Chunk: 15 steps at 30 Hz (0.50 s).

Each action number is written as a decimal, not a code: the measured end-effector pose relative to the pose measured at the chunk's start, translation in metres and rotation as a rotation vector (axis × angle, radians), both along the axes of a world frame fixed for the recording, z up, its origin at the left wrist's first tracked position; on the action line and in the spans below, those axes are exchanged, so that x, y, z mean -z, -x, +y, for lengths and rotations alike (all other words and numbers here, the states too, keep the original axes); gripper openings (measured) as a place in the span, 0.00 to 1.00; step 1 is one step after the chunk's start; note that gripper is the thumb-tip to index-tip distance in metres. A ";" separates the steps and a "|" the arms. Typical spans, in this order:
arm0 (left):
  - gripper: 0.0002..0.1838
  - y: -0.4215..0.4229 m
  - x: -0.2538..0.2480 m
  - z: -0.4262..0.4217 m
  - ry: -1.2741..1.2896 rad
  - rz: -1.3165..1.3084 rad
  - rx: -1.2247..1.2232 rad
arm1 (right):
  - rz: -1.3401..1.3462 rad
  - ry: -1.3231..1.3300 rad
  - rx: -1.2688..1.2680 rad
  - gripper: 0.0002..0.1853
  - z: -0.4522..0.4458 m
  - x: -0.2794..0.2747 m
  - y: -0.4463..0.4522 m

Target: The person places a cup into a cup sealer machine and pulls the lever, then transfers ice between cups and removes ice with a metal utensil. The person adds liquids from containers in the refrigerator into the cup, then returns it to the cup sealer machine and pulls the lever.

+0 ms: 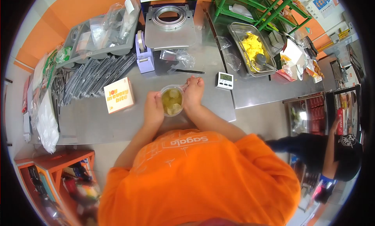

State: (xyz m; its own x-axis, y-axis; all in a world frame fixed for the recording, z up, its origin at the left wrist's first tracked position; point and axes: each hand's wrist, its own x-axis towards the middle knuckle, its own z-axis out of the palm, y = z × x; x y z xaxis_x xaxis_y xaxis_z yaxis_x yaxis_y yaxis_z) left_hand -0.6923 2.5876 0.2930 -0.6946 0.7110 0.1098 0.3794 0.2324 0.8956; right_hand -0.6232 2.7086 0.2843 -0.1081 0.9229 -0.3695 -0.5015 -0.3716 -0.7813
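A clear plastic cup of yellow-green drink with ice in it is in front of my chest, over the steel counter, seen from above. My left hand is closed around the cup's left side. Against its right side rests my right hand, with fingers curled together just beyond the rim. A bit of clear plastic shows between the rim and those fingers; what they pinch is hard to make out. A white and yellow box stands to the left of the cup, and a white digital timer to the right.
Behind the cup stand a cup sealing machine and a purple tape dispenser. Wrapped black straws and a grey organizer lie left. A wire basket holds yellow food at right. A person in black works at far right.
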 end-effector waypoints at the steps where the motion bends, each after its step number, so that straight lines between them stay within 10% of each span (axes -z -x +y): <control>1: 0.11 0.000 0.000 0.000 -0.005 0.009 -0.002 | -0.011 0.008 0.002 0.12 0.000 -0.002 0.001; 8: 0.11 0.001 -0.004 0.000 -0.038 0.040 0.004 | 0.033 -0.074 -0.189 0.10 0.011 -0.010 -0.011; 11: 0.10 0.008 -0.011 0.001 0.054 -0.001 0.037 | -0.304 -0.347 -0.566 0.10 0.036 -0.032 -0.029; 13: 0.10 0.010 -0.009 0.001 0.040 0.013 0.082 | -0.675 -0.633 -1.297 0.14 0.057 -0.044 -0.042; 15: 0.10 0.009 -0.010 0.001 0.052 0.020 0.094 | -0.767 -0.695 -1.343 0.15 0.056 -0.061 -0.044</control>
